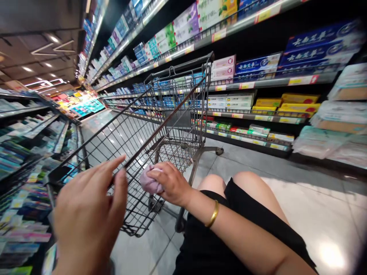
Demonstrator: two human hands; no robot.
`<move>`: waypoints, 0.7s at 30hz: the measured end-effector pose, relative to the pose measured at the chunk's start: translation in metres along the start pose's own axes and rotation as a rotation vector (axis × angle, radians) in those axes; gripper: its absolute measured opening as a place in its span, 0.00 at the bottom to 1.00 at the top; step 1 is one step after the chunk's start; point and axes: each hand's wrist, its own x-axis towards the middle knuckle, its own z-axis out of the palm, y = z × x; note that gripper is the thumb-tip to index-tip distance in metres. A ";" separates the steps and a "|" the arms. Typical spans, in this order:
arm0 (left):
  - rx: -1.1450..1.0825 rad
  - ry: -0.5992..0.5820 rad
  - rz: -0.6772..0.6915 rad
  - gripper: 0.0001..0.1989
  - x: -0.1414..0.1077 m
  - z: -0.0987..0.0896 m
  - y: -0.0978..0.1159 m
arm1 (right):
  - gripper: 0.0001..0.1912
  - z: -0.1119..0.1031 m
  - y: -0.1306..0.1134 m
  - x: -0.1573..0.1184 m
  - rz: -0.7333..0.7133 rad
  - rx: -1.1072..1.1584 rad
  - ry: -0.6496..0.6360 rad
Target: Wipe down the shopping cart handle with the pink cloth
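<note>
My right hand [173, 183] is closed around a bunched, pale purple cloth [151, 179], which is beside the wire side of a shopping cart [179, 118]. A gold bangle [212, 214] circles the right wrist. Close to the camera, at lower left, my left hand [88, 206] is on the cart's top rail, its thumb and index finger on either side of it. The other left fingers are mostly hidden behind the hand. Dark wire mesh forms the cart's basket, and no goods show inside.
Shelves of boxed goods [258, 63] run along the right and into the distance. Another stocked shelf [23, 183] stands at left. Clear packages [341, 114] are stacked at far right. Grey floor tiles [160, 248] lie beneath, and my bent knees [255, 191] are beside the cart.
</note>
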 end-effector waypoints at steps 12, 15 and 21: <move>0.408 -0.212 -0.258 0.31 0.057 0.071 0.041 | 0.32 -0.018 0.045 -0.010 0.229 -0.091 0.084; 0.477 -0.144 -0.264 0.31 0.052 0.075 0.038 | 0.32 -0.011 0.035 -0.017 0.143 -0.047 0.031; 0.517 -0.214 -0.332 0.31 0.049 0.062 0.038 | 0.30 -0.028 0.061 -0.011 0.341 -0.108 0.217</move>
